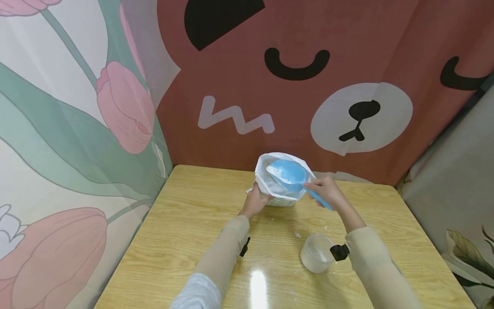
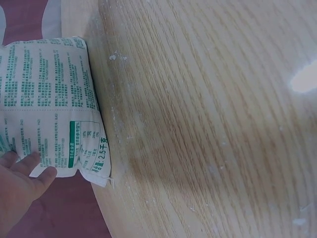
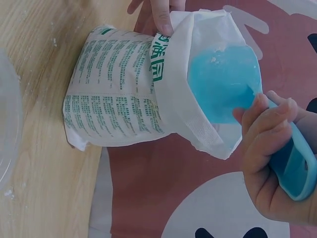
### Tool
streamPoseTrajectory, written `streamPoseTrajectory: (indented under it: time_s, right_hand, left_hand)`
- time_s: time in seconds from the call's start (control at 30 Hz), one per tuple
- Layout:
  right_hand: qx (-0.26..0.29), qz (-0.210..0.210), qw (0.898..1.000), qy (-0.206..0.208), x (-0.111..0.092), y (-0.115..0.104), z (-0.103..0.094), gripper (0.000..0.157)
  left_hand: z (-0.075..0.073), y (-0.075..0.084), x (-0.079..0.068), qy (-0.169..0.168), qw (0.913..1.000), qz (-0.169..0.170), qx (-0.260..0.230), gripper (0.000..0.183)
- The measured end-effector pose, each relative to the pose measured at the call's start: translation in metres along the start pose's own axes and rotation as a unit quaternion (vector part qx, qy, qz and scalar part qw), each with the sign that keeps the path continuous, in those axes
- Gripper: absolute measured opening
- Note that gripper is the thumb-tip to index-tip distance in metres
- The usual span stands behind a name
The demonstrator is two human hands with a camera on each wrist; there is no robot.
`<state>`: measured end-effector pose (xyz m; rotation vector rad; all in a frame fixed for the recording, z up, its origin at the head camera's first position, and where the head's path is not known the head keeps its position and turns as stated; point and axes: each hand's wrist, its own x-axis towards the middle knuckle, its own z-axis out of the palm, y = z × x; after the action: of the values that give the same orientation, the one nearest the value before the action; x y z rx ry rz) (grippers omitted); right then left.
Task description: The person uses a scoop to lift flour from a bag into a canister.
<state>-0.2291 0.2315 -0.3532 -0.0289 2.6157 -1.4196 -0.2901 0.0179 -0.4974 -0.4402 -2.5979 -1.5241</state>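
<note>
A white paper-like bag (image 1: 281, 201) with green printing stands near the table's far edge, its top rolled outward and wide open. My left hand (image 1: 254, 202) holds the bag at its left side, near the folded rim; in the left wrist view its fingers (image 2: 30, 162) lie against the printed face. In my right hand (image 1: 327, 192) is the handle of a blue scoop (image 1: 287, 174), gripped with curled fingers. The scoop's bowl is inside the bag's mouth, with white powder on it. From the right wrist view, the bowl (image 3: 220, 82) shows its blue underside.
A clear round tub (image 1: 317, 254) stands on the wooden table (image 1: 185, 227), close to my right wrist. Specks of white powder (image 1: 297, 235) lie between tub and bag. Behind the table's far edge hangs a brown bear-print curtain (image 1: 231, 150).
</note>
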Motion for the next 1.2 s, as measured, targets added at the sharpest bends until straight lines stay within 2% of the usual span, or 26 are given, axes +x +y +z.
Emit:
streamPoseTrajectory:
  time_s: [0.23,0.37,0.93,1.2]
  right_hand:
    - [-0.007,-0.001,1.000,-0.015,-0.012,0.005,-0.004,0.044]
    - [-0.009,-0.011,1.000,-0.020,-0.020,0.008,-0.008,0.039]
    - [0.015,-0.047,0.998,-0.042,-0.050,0.018,-0.019,0.038]
    - [0.007,-0.027,0.999,-0.039,-0.067,0.024,-0.022,0.038]
  left_hand:
    - [0.000,0.001,0.000,0.002,1.0000,-0.001,0.002,0.084]
    - [-0.001,0.001,0.000,0.001,1.0000,-0.002,0.000,0.082]
    - [-0.002,-0.001,0.000,0.000,1.0000,0.005,-0.006,0.082]
    - [-0.002,0.001,0.000,-0.001,1.0000,0.003,0.000,0.082]
